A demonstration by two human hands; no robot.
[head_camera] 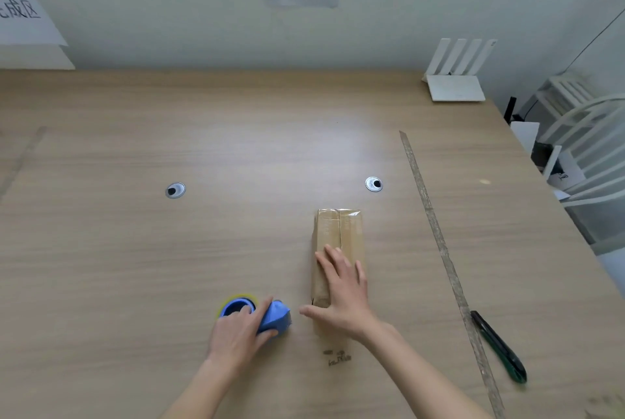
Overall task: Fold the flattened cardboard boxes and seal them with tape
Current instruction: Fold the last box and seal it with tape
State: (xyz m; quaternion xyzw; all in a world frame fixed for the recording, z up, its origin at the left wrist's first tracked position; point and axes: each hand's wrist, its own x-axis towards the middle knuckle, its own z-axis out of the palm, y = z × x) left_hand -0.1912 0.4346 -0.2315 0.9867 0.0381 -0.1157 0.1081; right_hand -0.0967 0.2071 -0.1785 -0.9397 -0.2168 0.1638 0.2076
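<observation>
My right hand point(341, 293) lay flat, fingers straight and slightly spread, pressing the taped cardboard box point(338, 242) onto the table point(135, 249), right of centre. My left hand point(238, 329) curled around the blue tape dispenser point(267, 315), just left of the box. A green utility knife point(500, 347) lay further right.

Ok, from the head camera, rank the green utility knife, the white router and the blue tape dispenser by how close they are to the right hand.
1. Blue tape dispenser, just left of the right hand, gripped by the left hand.
2. Green utility knife, off to the right.
3. White router, far right corner of the wooden table.
</observation>
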